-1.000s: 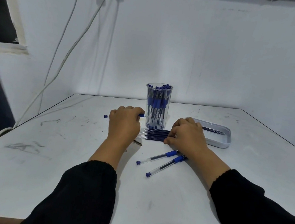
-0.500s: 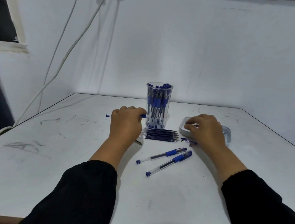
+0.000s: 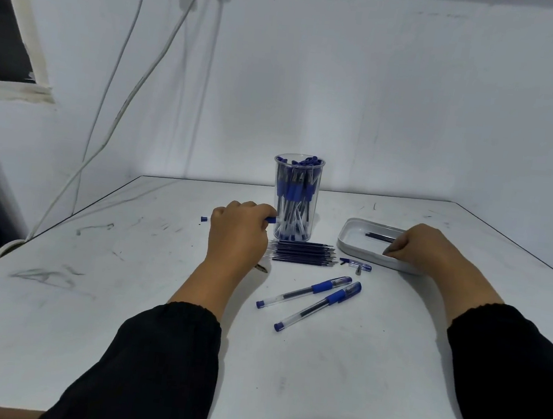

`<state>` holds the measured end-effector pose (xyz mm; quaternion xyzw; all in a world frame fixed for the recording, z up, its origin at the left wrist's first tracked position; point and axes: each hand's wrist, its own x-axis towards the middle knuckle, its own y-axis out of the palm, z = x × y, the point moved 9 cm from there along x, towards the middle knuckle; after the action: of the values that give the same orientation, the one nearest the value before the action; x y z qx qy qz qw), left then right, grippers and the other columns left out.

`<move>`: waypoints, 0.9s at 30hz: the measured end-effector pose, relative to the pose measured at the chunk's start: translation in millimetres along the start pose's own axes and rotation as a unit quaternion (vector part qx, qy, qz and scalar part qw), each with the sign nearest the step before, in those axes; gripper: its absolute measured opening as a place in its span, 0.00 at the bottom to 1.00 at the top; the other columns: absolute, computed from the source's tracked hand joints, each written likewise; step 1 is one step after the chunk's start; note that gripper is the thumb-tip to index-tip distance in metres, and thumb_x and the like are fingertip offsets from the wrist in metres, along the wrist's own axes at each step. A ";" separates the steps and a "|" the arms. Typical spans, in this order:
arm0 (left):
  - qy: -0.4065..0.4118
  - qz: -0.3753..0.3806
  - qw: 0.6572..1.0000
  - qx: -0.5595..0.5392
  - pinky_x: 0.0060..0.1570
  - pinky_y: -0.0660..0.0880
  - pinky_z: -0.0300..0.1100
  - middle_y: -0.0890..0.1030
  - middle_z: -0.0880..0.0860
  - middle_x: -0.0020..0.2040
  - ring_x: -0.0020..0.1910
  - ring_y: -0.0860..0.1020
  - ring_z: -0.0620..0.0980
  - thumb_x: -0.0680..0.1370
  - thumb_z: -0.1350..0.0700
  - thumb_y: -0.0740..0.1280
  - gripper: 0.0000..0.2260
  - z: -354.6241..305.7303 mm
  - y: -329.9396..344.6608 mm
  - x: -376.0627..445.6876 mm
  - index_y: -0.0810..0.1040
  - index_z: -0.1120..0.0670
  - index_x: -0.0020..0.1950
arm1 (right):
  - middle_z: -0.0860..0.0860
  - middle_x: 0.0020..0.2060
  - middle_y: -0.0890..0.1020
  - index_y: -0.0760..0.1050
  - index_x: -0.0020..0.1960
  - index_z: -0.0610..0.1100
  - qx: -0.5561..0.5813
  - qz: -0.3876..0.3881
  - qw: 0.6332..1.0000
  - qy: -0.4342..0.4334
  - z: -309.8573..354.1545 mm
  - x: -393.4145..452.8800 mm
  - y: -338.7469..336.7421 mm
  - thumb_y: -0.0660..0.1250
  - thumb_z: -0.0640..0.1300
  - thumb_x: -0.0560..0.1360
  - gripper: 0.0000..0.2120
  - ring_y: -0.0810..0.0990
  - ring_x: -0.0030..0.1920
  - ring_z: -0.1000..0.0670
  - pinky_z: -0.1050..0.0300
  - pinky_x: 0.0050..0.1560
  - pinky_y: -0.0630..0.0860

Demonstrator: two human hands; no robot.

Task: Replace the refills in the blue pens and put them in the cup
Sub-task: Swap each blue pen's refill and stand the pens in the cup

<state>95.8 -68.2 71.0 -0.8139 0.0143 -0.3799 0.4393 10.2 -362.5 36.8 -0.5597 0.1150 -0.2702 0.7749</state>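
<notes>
My left hand (image 3: 236,230) is curled around a clear blue-ended pen barrel (image 3: 270,220) beside the transparent cup (image 3: 295,197) mid-desk. My right hand (image 3: 421,244) is over the shallow white tray (image 3: 351,233), fingers bent; its grip cannot be told. Thin refills (image 3: 303,253) lie between.

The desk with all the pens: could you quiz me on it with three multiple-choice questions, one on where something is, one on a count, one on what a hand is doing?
1. Where does the row of refills lie?
A. in front of the cup
B. inside the tray
C. at the table's left edge

2. How many whole pens lie loose on the table?
A. five
B. two
C. none

3. What is the left hand doing?
A. lying flat and open
B. gripping a pen
C. lifting the cup

Answers: 1 A, the refills lie just before the clear cup. 2 B, two pens lie side by side. 3 B, a blue end pokes from its curled fingers.
</notes>
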 end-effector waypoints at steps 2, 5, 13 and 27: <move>0.000 0.002 1.000 -0.001 0.57 0.61 0.47 0.81 0.48 0.51 0.53 0.74 0.52 0.79 0.61 0.59 0.14 -0.2 0.4 -0.5 0.79 0.48 0.59 | 0.54 0.39 0.81 0.79 0.31 0.57 -0.003 -0.002 1.000 0.000 0.4 0.5 0.2 0.72 0.43 0.71 0.13 0.77 0.46 0.50 0.54 0.52 0.77; -0.001 0.001 1.000 -0.004 0.57 0.62 0.47 0.81 0.48 0.51 0.53 0.74 0.52 0.79 0.61 0.60 0.14 0.0 0.2 -0.4 0.79 0.48 0.59 | 0.55 0.37 0.80 0.79 0.31 0.57 -0.002 -0.001 1.000 -0.005 0.3 1.0 1.1 0.71 0.42 0.71 0.14 0.78 0.46 0.50 0.54 0.52 0.77; -0.001 0.002 1.000 0.000 0.57 0.62 0.47 0.81 0.48 0.52 0.54 0.74 0.52 0.79 0.60 0.60 0.14 -0.5 0.1 -0.2 0.78 0.48 0.60 | 0.49 0.50 0.81 0.81 0.45 0.51 -0.011 -0.024 1.000 -0.016 0.3 5.0 4.0 0.69 0.41 0.74 0.05 0.76 0.51 0.47 0.54 0.50 0.74; 0.003 0.006 1.000 -0.001 0.57 0.62 0.46 0.81 0.48 0.52 0.54 0.74 0.52 0.79 0.61 0.59 0.14 -3.0 0.2 -0.4 0.78 0.48 0.60 | 0.48 0.45 0.78 0.76 0.51 0.45 -0.056 0.007 0.998 0.027 -0.5 15.3 18.3 0.62 0.44 0.76 0.07 0.77 0.47 0.45 0.56 0.41 0.69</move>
<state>93.7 -70.3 71.6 -0.8128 0.0210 -0.3799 0.4410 28.0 -367.1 21.5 -0.5942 0.1550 -0.2731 0.7405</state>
